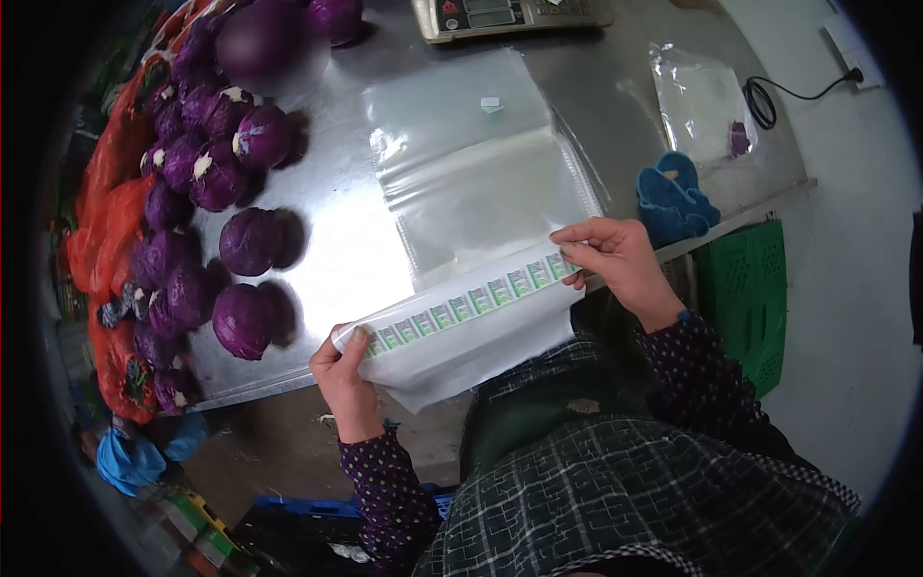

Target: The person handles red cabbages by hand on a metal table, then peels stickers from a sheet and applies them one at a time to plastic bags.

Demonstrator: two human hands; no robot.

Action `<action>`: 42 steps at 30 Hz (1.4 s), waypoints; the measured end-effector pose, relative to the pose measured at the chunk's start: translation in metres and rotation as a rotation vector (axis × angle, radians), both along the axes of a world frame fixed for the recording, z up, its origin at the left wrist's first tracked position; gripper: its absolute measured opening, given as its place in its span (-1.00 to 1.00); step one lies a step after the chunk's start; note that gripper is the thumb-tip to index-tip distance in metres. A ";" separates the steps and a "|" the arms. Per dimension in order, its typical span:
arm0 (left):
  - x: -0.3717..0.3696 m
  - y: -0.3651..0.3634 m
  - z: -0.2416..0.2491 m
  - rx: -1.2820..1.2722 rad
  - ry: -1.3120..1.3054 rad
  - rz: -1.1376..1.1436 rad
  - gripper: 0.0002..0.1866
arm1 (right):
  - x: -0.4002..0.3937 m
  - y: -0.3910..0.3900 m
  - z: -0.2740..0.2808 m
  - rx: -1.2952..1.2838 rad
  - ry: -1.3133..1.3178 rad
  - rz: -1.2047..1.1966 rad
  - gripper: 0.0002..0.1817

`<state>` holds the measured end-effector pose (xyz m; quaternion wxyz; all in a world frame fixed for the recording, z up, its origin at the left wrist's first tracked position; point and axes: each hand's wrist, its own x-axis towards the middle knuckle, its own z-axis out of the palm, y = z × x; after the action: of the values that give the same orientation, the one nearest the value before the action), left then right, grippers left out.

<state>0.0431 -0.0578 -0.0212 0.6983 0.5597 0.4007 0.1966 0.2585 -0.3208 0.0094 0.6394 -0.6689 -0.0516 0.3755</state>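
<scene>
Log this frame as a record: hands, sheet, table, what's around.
left hand: pinching one end of the sheet
right hand: pinching the other end
sheet: white, with a row of green-and-grey labels
table: metal
bags: clear plastic, lying flat beyond the sheet
cabbages: purple, left side
scale: far side, partly out of frame

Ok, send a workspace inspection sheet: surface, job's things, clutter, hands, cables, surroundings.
Surface: metal table, shiny.
Job's things: label sheet, held spread; plastic bags stacked beyond it.
Clutter: blue cloth item and loose clear bag at right, scale at top, purple cabbages at left.
Left hand: pinches the sheet's left end.
Right hand: pinches its right end.
Cables: black cable, plugged into wall outlet.
Surroundings: green crate at right; red netting at left.
</scene>
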 end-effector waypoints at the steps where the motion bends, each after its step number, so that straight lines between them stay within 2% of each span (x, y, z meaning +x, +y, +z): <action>1: -0.006 0.005 -0.004 0.002 -0.010 0.013 -0.85 | -0.001 0.002 0.004 -0.011 0.011 0.041 -0.77; 6: -0.003 0.002 0.013 0.006 -0.043 -0.028 -0.86 | 0.002 0.002 0.001 0.118 -0.032 0.134 -0.68; 8: -0.002 0.000 0.018 0.109 -0.009 -0.101 -0.84 | 0.003 0.004 0.004 0.073 -0.034 0.124 -0.70; 11: -0.017 0.015 0.005 0.054 -0.045 -0.040 -0.85 | 0.005 0.003 0.009 -0.028 0.008 0.204 -0.82; 14: -0.009 0.009 0.028 0.111 0.009 -0.006 -0.88 | 0.006 0.004 0.011 -0.095 0.002 0.297 -0.79; 21: -0.012 0.012 0.028 0.141 -0.043 0.062 -0.89 | 0.009 0.005 0.016 -0.116 -0.103 0.435 -0.72; 23: -0.011 0.011 0.035 0.245 -0.033 0.058 -0.94 | 0.020 0.002 0.009 -0.153 -0.424 0.623 -0.68; 24: -0.010 0.012 0.038 0.243 -0.031 0.061 -0.94 | 0.024 0.006 0.011 -0.154 -0.423 0.626 -0.68; 26: -0.009 0.014 0.042 0.332 0.078 -0.023 -0.96 | 0.029 0.019 0.024 -0.111 -0.755 0.623 -0.61; 27: -0.008 0.013 0.043 0.330 0.083 -0.018 -0.96 | 0.032 0.027 0.033 -0.160 -0.669 0.742 -0.60; 28: -0.007 0.012 0.043 0.332 0.071 -0.023 -0.96 | 0.033 0.035 0.031 -0.157 -0.667 0.746 -0.60; 30: -0.005 0.010 0.043 0.334 0.061 -0.024 -0.93 | 0.032 0.046 0.024 -0.090 -0.623 0.922 -0.65; 33: -0.004 0.003 0.046 0.262 0.109 -0.016 -0.93 | 0.031 0.054 0.020 -0.163 -0.658 1.065 -0.70; 36: -0.003 0.001 0.046 0.196 0.262 -0.006 -0.89 | 0.027 0.060 0.013 -0.195 -0.810 1.064 -0.79; 38: -0.006 0.005 0.042 0.182 0.324 -0.019 -0.85 | 0.024 0.066 0.014 -0.189 -0.820 1.056 -0.84; 42: -0.009 0.007 0.042 0.101 0.198 0.023 -0.75 | 0.019 0.065 0.024 -0.168 -0.806 0.958 -0.87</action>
<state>0.0345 -0.0510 0.0204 0.6240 0.6060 0.4637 0.1685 0.2779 -0.2559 0.0337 0.2761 -0.7085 -0.5524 0.3416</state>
